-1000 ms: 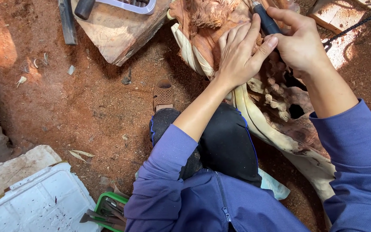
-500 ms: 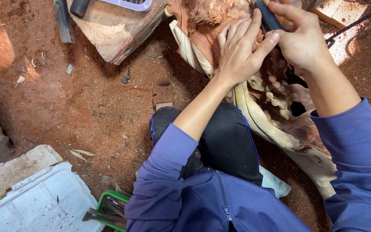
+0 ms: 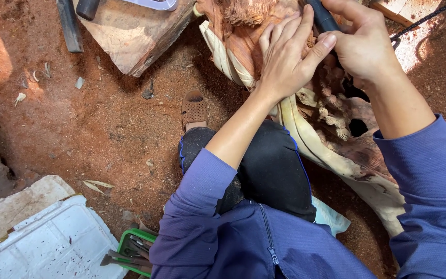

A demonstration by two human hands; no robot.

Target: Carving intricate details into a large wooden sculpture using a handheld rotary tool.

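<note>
Both hands up at the top of the head view, working on a wood carving [image 3: 305, 124] that lies on the red dirt floor [image 3: 104, 119] and runs from the top centre down to the lower right. Right hand [image 3: 365, 44] clamped around a dark tool handle [image 3: 322, 16]; the tool's tip is hidden behind the fingers. Left hand [image 3: 285, 57] laid flat on the carving, fingers spread, thumb touching the right hand just beside the handle. So the hands are together, touching.

Carving shows pale curved bands and knobbly reddish relief. The person's knee in black trousers [image 3: 264, 165] sits against it; a brown sandal [image 3: 194, 109] is just beyond the knee. Blue sleeves on both arms.

Upper left: a wood slab [image 3: 130, 36] with a dark bar [image 3: 69, 26] beside it. Lower left: a white tray [image 3: 47, 243], and next to it a green basket [image 3: 130, 253] holding metal tools.
</note>
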